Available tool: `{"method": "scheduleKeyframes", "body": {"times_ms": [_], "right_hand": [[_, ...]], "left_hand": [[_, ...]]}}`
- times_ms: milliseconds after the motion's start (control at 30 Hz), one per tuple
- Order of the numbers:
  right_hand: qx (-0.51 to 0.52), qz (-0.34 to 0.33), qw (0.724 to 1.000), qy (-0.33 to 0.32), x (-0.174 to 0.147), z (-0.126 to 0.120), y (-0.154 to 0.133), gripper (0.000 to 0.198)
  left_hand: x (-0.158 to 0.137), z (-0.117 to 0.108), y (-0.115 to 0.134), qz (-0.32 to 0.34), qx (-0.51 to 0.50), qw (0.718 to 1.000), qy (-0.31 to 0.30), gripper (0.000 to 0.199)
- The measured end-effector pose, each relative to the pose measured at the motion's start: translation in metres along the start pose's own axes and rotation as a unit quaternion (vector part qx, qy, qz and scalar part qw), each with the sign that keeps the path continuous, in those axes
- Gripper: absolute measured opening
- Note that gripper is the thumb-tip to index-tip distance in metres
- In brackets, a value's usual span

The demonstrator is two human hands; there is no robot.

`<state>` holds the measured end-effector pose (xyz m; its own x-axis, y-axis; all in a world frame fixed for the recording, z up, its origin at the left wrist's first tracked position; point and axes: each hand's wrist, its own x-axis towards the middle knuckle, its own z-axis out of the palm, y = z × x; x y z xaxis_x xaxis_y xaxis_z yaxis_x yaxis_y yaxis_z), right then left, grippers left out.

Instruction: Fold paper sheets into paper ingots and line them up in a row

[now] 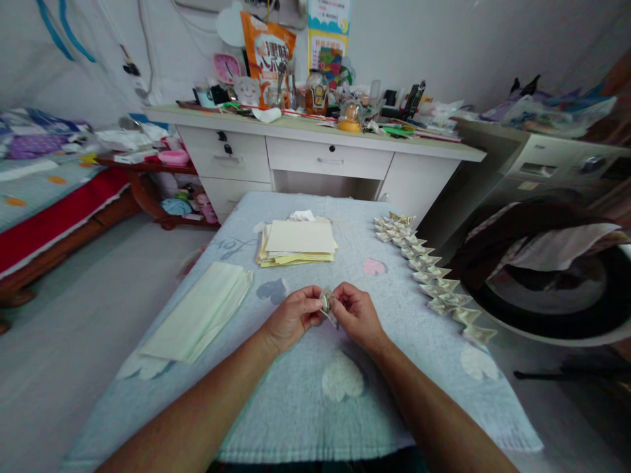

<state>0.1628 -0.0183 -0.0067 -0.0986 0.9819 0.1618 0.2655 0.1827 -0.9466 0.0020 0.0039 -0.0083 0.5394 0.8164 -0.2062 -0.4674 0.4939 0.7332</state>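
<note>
Between my two hands, above the middle of the cloth-covered table (296, 414), is a small folded piece of paper (327, 303). My left hand (294, 315) pinches it from the left with thumb and fingers. From the other side my right hand (359, 314) grips it with thumb and bent fingers. Part of the paper is hidden behind the fingertips. Along the table's right side runs a row of several folded paper boats (434, 279). A stack of cream and yellow paper sheets (300, 238) lies beyond my hands.
Long pale green folded sheets (197, 315) lie at the left. A crumpled white tissue (302, 215) sits behind the stack. At the back stands a white desk (325, 157) crowded with jars and bags. A washing machine (547, 309) with laundry in its open door is at right.
</note>
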Motion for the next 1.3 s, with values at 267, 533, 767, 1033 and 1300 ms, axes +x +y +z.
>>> {"method": "scheduleKeyframes", "body": {"times_ms": [267, 533, 767, 1033, 1300], "right_hand": [[0.003, -0.048, 0.998, 0.037, -0.003, -0.004, -0.005, 0.013], [-0.065, -0.155, 0.985, 0.046, -0.002, -0.006, -0.013, 0.005], [-0.080, -0.172, 0.982, 0.017, -0.002, -0.007, -0.014, 0.013], [-0.074, -0.160, 0.984, 0.003, -0.001, -0.009, -0.011, 0.012], [-0.068, -0.157, 0.985, -0.002, 0.000, -0.011, -0.014, 0.011]], "left_hand": [[0.001, 0.001, 0.002, 0.008, -0.028, 0.999, 0.034, 0.025], [0.001, 0.002, 0.002, 0.005, -0.025, 0.999, 0.036, 0.024], [0.002, 0.000, -0.001, 0.006, -0.011, 0.999, 0.036, 0.026], [0.002, -0.002, 0.000, 0.008, 0.007, 0.999, 0.030, 0.027], [0.002, -0.004, 0.002, 0.014, 0.012, 0.999, 0.033, 0.028]]}}
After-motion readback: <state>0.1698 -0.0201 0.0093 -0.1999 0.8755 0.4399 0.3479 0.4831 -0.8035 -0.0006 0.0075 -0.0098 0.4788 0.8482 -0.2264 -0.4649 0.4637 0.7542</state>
